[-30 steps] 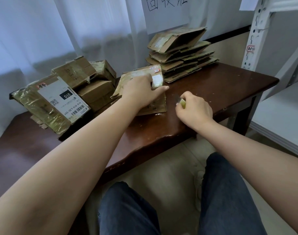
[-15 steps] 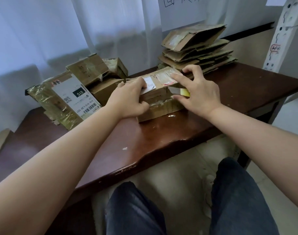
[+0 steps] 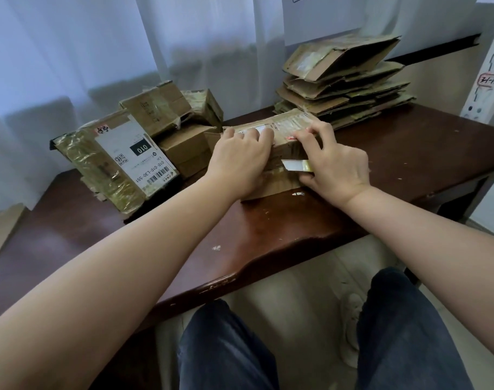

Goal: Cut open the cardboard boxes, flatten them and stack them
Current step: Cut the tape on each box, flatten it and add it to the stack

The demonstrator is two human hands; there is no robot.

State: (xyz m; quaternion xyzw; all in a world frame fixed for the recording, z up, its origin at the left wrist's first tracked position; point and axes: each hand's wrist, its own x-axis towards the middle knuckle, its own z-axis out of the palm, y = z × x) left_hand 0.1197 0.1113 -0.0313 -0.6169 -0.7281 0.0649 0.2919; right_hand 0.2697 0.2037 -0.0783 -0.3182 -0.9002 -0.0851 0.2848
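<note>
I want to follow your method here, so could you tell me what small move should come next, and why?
Probably pull the top seam apart: both the left hand and right hand grip the box top, with the knife tucked idle in the right.

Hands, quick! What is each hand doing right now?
Left hand: fingers curled over the top of the cardboard box, gripping it.
Right hand: holds the yellow cutter while its fingers grip the box's top.

A: Background?
B: Sheer white curtain (image 3: 99,52) backlit by daylight, dark reddish-brown wooden table (image 3: 296,229), pale tiled floor (image 3: 310,291).
A: Right side?
B: White perforated metal shelving post (image 3: 490,66) (handwritten label on it).
</note>
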